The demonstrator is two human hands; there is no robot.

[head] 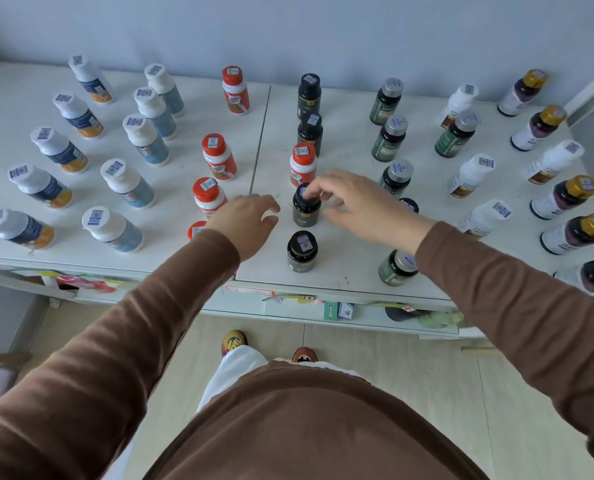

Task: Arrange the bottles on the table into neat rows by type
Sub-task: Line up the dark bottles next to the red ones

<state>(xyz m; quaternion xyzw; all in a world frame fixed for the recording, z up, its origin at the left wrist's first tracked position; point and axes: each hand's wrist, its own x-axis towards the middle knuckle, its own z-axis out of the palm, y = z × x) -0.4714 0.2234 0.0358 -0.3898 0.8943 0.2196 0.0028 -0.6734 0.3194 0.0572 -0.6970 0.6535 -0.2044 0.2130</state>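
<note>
**Both hands over the middle rows of bottles**

White surface (340, 140) against a pale blue wall carries bottles standing in columns that run away from me. From my view, two columns of white-capped bottles (60, 148) stand at far left, then red-capped bottles (219, 157) near the seam between the two panels. Black-capped bottles (309, 95) form the middle column, though one red-capped bottle (302, 164) stands among them. Silver-capped green bottles (390, 136), all-white bottles (472, 174) and gold-capped bottles (539, 128) fill the right side.

My left hand (245, 223) hovers with fingers loosely spread, holding nothing, just beside the near red-capped bottles. My right hand (354, 206) reaches in from the right, fingers relaxed and blurred; its fingertips (311, 190) are at the cap of a black-capped bottle (306, 211), and I cannot tell if they grip it. Another dark bottle (301, 251) stands nearer me.
</note>
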